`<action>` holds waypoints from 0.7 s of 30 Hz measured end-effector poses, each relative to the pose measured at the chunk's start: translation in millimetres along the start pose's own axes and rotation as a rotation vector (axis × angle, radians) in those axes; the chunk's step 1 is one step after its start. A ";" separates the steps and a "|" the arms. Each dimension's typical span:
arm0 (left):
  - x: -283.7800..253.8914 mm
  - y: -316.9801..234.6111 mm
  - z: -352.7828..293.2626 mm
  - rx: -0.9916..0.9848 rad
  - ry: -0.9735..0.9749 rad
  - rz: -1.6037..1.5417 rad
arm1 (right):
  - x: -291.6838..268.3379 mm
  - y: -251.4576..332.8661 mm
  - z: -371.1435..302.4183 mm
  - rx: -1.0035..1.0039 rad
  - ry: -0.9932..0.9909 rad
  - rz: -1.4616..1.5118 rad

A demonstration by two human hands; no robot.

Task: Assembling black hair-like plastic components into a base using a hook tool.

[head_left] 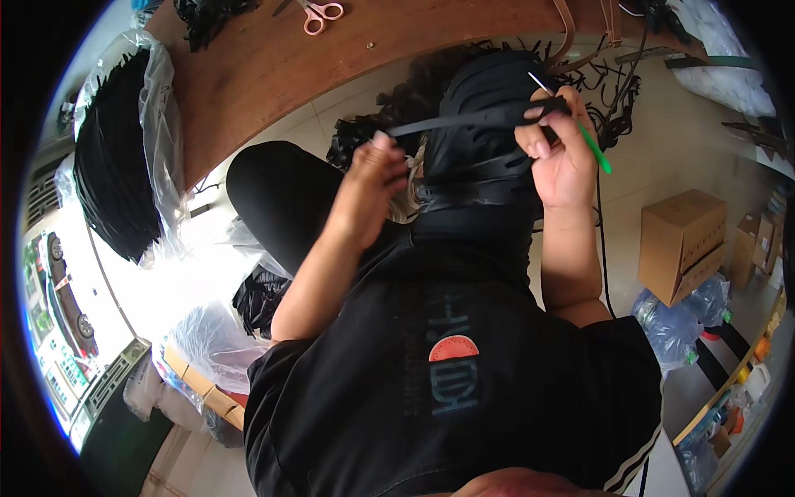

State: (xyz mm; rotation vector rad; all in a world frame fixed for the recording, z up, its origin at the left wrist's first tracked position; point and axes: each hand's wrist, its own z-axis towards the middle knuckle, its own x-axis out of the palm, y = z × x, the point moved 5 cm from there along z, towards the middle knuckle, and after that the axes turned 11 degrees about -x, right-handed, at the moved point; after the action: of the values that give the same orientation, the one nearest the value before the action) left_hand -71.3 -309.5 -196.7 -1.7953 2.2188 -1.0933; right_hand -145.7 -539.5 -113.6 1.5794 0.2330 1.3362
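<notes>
A black strap [464, 122] stretches between my two hands, above my lap. My left hand [374, 178], slightly blurred, pinches the strap's left end at the thumb. In my right hand [561, 149] the strap's other end is bunched between the fingers. That hand also holds a slim tool with a green handle [595, 149]; its thin metal tip points up and left, and its exact kind I cannot tell. A pile of black straps [489, 87] lies over my lap, below and behind the stretched one.
A brown wooden table [248, 70] curves across the far side, with pink-handled scissors [319, 16] on it. At left, a bundle of black straps [116, 157] sits in clear plastic. A cardboard box [679, 240] and plastic bags [671, 327] stand at right.
</notes>
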 end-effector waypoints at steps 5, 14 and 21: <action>6.2 93.8 8.7 -0.440 0.151 0.287 | -9.0 -11.2 6.1 0.055 -0.061 0.233; 47.6 4.8 -17.4 0.845 -0.575 0.726 | -7.5 -0.8 10.1 -0.078 -0.015 0.221; 140.6 -28.9 13.5 0.627 0.399 0.535 | -12.4 40.9 34.9 -0.341 -0.064 0.065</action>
State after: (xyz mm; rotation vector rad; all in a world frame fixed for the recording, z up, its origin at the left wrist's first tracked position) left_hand -84.3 -441.4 -140.0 -0.7326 1.9972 -1.8263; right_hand -139.2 -586.6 -85.5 1.3474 -0.0841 1.2950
